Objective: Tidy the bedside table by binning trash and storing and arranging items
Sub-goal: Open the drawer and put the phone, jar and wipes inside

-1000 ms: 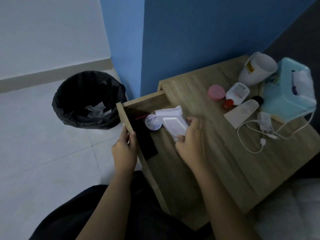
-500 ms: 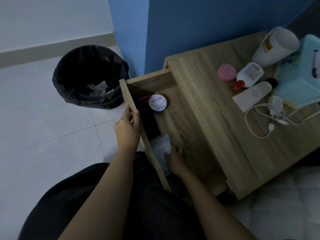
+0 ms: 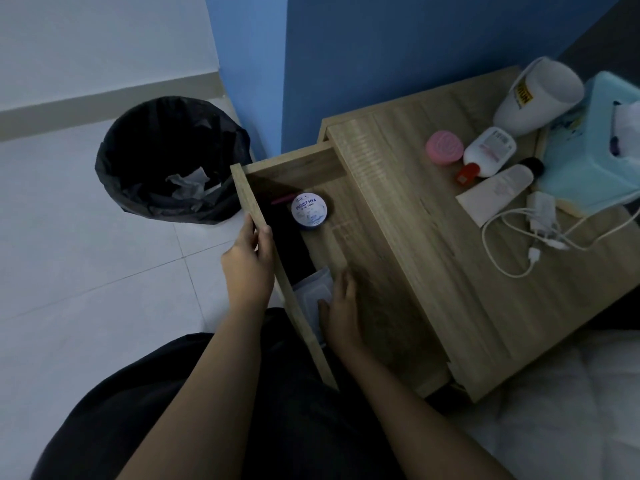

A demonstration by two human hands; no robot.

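Note:
The wooden bedside table (image 3: 433, 244) has its drawer (image 3: 256, 216) pulled out to the left. My left hand (image 3: 247, 261) grips the drawer's front panel. Inside the drawer, my right hand (image 3: 341, 306) rests on a white wipes pack (image 3: 311, 289) lying at the near end. A round white cream jar (image 3: 309, 210) with blue print sits at the drawer's far end beside a dark flat item (image 3: 287, 237). On the tabletop lie a pink round tin (image 3: 444, 147), a white bottle with a red cap (image 3: 486, 154), a white tube (image 3: 498, 192) and a white charger with cable (image 3: 540, 216).
A bin with a black liner (image 3: 169, 161) and crumpled paper inside stands on the tiled floor left of the table. A white cup (image 3: 538, 95) and a light blue tissue box (image 3: 595, 150) stand at the table's far right. Blue wall behind; bedding lower right.
My right hand carried the white wipes pack from above the tabletop down into the near end of the drawer. The left hand stayed on the drawer front.

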